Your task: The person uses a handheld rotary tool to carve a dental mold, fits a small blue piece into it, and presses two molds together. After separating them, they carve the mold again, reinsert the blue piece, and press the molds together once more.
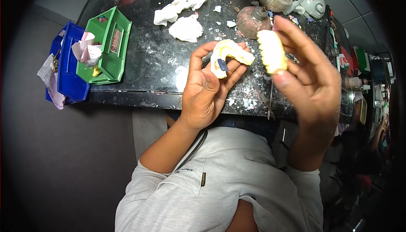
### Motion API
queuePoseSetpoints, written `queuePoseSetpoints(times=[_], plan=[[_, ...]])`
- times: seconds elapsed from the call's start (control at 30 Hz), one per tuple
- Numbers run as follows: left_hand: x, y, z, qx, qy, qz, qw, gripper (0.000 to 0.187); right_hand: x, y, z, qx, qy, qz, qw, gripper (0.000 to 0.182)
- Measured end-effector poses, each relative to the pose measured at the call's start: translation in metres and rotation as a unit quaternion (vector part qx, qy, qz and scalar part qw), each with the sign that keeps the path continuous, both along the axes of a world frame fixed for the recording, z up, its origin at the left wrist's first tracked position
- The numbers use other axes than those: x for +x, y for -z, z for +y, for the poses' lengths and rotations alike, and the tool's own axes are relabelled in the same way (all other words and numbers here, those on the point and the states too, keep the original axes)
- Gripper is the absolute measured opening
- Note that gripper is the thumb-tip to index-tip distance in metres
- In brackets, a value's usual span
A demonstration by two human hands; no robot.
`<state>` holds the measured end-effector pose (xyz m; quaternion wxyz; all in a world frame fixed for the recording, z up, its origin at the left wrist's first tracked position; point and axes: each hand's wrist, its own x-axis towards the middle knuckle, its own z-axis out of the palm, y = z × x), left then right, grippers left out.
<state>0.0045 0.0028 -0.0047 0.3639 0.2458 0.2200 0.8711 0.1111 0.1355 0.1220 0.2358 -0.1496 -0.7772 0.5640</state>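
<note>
My left hand [205, 92] is closed around a pale yellow, horseshoe-shaped dental cast [230, 48], held above the table edge. On the near left part of that cast sits a small dark blue piece [222, 65], perhaps wax. Raised to the right, my right hand [311, 67] grips a second yellow dental cast [271, 52] between thumb and fingers, its toothed edge facing left. The two casts are apart. Slight blur covers my right hand, and its palm side hides part of the second cast.
Crumpled white cloths [186, 27] lie on the black table [146, 63], with white scraps scattered around. A dusty round burner-like bottle [253, 22] stands behind my hands. Green [120, 54] and blue [72, 82] bins sit at the left edge. A knife-like tool [265, 98] lies near the front edge.
</note>
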Motion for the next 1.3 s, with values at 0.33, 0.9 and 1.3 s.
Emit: queuePoseSetpoints(times=[0.33, 0.9, 1.3], plan=[[0.003, -0.003, -0.002, -0.016, -0.005, -0.023, 1.000, 0.070, -0.026, 0.014, 0.001, 0.347, -0.067, 0.013, 0.935, 0.054], [0.004, 0.003, 0.003, -0.026, -0.039, 0.028, 0.998, 0.071, -0.020, 0.021, -0.003, 0.276, -0.083, -0.010, 0.957, 0.055], [0.003, 0.007, 0.007, -0.021, -0.104, 0.096, 0.990, 0.065, -0.013, 0.050, 0.001, 0.151, -0.086, 0.033, 0.984, 0.061]])
